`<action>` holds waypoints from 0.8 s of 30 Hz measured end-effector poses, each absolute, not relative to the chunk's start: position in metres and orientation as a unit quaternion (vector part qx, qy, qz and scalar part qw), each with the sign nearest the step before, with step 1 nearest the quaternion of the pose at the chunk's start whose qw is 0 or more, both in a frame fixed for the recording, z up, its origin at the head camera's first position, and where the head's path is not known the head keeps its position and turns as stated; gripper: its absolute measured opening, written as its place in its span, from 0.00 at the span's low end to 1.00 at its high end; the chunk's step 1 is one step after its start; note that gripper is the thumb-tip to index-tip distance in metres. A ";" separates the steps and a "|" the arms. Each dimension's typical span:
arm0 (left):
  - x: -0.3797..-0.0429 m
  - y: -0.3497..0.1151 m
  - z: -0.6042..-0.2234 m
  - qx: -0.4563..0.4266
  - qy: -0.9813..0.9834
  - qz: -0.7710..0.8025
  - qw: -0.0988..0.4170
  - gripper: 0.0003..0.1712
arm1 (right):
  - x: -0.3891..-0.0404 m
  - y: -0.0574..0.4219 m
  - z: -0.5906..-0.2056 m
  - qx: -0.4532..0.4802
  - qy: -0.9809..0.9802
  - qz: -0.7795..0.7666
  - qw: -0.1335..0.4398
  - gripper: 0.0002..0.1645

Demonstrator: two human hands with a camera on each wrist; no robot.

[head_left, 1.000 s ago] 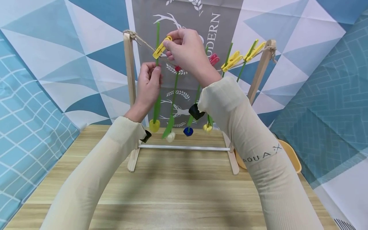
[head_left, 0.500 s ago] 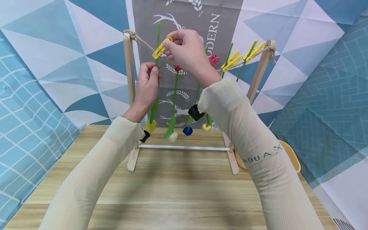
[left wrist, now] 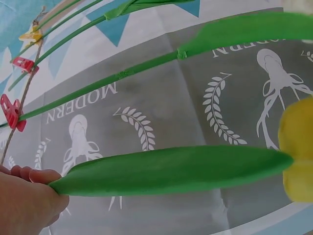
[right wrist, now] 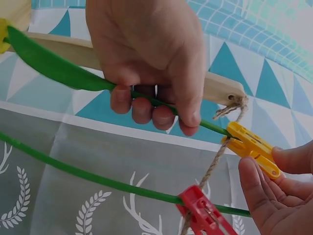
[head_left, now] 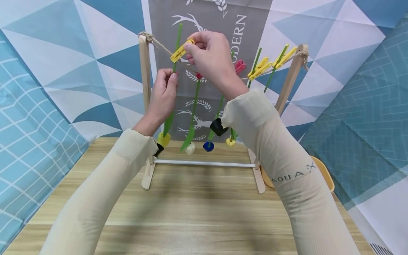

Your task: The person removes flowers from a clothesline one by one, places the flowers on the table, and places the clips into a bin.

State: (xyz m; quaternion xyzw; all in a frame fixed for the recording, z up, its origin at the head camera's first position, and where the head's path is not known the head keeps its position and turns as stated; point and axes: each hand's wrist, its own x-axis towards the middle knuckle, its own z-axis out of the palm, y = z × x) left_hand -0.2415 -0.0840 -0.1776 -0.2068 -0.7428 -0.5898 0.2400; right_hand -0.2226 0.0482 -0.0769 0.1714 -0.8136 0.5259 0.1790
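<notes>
My left hand (head_left: 161,95) grips the green stem of an upside-down artificial yellow tulip (head_left: 163,139) below the rope. Its long leaf (left wrist: 166,171) runs from the fingers to the yellow head in the left wrist view. Between thumb and fingers, my right hand (head_left: 213,58) pinches the handle end of a yellow clothespin (head_left: 179,54). The clothespin's nose sits at the rope (right wrist: 211,164) and the stem, just above the left hand. The stem's bare end (head_left: 180,30) sticks up past the rope.
Other artificial flowers hang head down from the rope: a white one (head_left: 190,148), a blue one (head_left: 208,146) and a pale yellow one (head_left: 230,142). Red (right wrist: 203,210) and yellow (head_left: 262,67) clothespins hold stems. A wooden frame (head_left: 145,71) carries the rope; an orange container (head_left: 323,173) stands behind the right sleeve.
The yellow tulip's head has swung left toward the left sleeve, and its stem's upper end leans further right. Both hands keep their holds nearly in place.
</notes>
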 end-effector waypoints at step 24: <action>-0.212 -0.087 -0.188 -0.220 -0.799 -0.507 0.237 0.12 | -0.192 0.098 -0.080 0.205 -0.704 0.651 0.199 0.14</action>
